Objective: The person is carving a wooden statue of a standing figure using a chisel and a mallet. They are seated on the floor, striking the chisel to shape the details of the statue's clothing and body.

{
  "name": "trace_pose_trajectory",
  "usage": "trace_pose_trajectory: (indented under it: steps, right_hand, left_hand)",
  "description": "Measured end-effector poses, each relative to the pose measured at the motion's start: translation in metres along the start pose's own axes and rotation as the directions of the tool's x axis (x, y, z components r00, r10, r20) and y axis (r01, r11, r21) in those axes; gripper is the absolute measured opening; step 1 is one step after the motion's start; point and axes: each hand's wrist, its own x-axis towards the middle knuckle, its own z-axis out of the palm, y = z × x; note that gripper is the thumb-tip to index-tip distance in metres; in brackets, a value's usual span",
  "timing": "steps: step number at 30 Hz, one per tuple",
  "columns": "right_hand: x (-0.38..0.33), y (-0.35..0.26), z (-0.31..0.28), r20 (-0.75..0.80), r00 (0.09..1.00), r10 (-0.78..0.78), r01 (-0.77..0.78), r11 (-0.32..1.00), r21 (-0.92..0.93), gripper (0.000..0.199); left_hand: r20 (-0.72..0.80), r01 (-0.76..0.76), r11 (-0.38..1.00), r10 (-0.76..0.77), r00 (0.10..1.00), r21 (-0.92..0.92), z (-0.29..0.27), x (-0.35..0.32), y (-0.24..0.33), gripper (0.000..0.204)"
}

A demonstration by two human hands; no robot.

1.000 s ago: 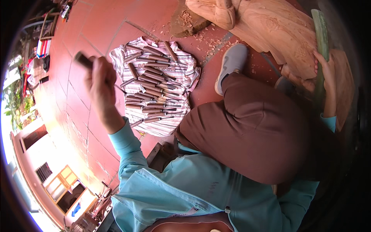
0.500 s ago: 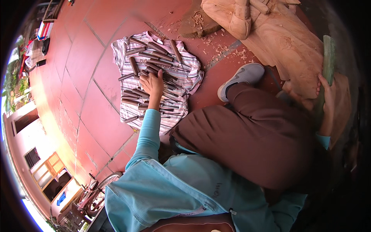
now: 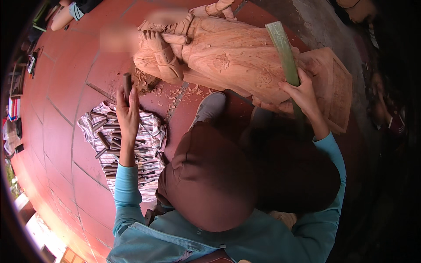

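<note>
teal-blue long sleeves (image 3: 126, 188) down to the wrists, matching jacket, dark brown trousers (image 3: 210, 175), one grey slip-on shoe (image 3: 210, 107)

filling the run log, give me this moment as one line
left hand: holds dark-handled chisel | right hand: grips green stick | carved wooden statue on floor

Woodcarving workshop: carved statue (image 3: 228, 57), chisels (image 3: 118, 144), shavings (image 3: 175, 94).

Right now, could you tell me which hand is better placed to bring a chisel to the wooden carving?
Left, probably. The left hand already grips a dark-handled chisel raised just beside the wooden carving. The right hand is occupied, holding a green stick against the carving.
</note>
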Motion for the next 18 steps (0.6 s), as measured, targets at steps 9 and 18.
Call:
trace_pose_trajectory:
  steps: [9, 18]
  right_hand:
    - [-0.027, -0.077, -0.069, 0.065, 0.836, -0.545, 0.506, 0.719, -0.476, 0.043]
    - [-0.056, 0.003, -0.055, 0.248, 0.528, -0.812, 0.672, 0.221, -0.707, 0.052]
  left_hand:
    - [0.651, -0.934, 0.206, 0.758, -0.037, -0.292, 0.21, -0.012, 0.138, 0.025]
    - [0.578, -0.878, 0.069, 0.776, -0.251, -0.474, 0.208, -0.026, 0.083, 0.021]
